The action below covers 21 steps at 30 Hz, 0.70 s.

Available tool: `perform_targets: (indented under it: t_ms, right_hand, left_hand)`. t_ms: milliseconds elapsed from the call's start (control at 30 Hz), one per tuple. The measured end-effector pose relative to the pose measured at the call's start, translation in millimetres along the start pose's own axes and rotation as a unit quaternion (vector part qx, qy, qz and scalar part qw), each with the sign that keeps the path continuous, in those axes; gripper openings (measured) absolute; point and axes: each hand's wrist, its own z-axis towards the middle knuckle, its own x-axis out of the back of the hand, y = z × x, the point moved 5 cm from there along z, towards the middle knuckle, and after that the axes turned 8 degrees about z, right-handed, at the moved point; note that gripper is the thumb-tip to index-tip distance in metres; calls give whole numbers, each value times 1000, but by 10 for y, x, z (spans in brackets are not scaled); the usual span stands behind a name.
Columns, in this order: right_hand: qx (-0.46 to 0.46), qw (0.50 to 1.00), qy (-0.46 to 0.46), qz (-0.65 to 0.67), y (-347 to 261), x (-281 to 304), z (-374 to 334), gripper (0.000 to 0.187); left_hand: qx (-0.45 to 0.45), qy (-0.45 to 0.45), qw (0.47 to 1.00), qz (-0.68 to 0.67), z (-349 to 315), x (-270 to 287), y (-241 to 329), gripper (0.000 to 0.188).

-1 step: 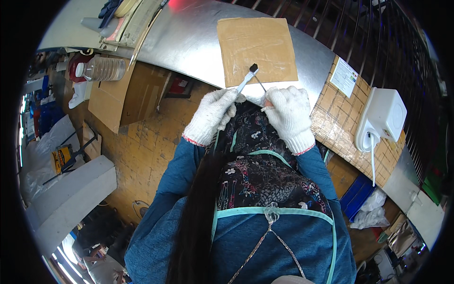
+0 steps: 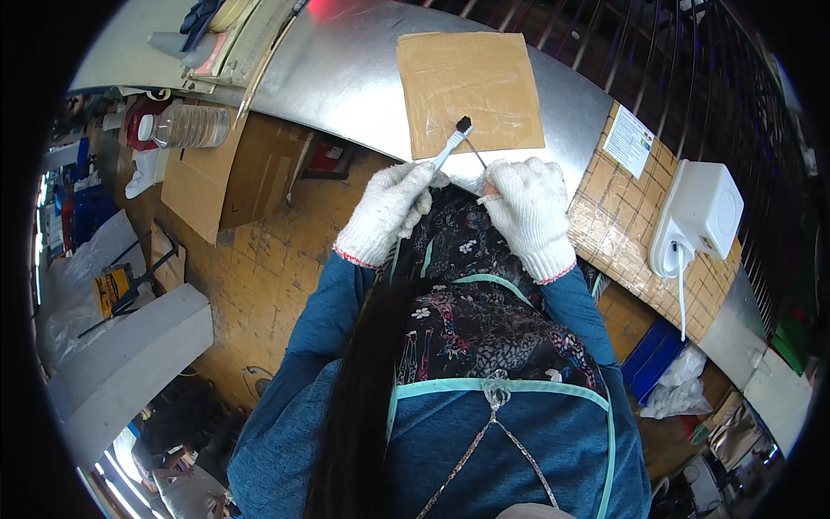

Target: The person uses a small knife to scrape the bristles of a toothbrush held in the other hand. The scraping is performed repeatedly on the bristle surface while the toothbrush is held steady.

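White knitted gloves cover both hands. My left hand point(image 2: 388, 209) is closed round the pale handle of a toothbrush point(image 2: 447, 150), its dark-bristled head pointing up and away from me. In my right hand point(image 2: 529, 212) a thin dark rod point(image 2: 476, 155) is pinched, and its far end reaches the toothbrush head; whether the two touch, I cannot tell. Both tools lie over the near edge of a square of brown cardboard point(image 2: 471, 82) on the metal table point(image 2: 346, 82). The rod's near end is hidden in the glove.
Right of the cardboard, a printed card point(image 2: 628, 141) lies on a taped brown board point(image 2: 609, 195), with a white plug-in device point(image 2: 702, 212) beyond it. To the left are a clear bottle point(image 2: 197, 126) and an open cardboard box point(image 2: 203, 195). Metal bars point(image 2: 575, 39) run along the table's far side.
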Motion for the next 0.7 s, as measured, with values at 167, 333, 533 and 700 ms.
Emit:
perform_targets:
  t_ms: [167,333,533,700]
  right_hand:
    - [5,1000,17,7,-5,3,6,17]
    - [10,1000,18,5,-12,-10,16,18]
    - [5,1000,6,3,0,-14,14,18]
    - [5,1000,12,0,0,-6,14,18]
  left_hand:
    - [1,17,1000,8,-14,2,-2,38]
    - [3,19,1000,9,-16,-1,2,42]
    - [7,20,1000,15,-32,3,5,37]
    - [7,15,1000,24,-24,-1,-2,36]
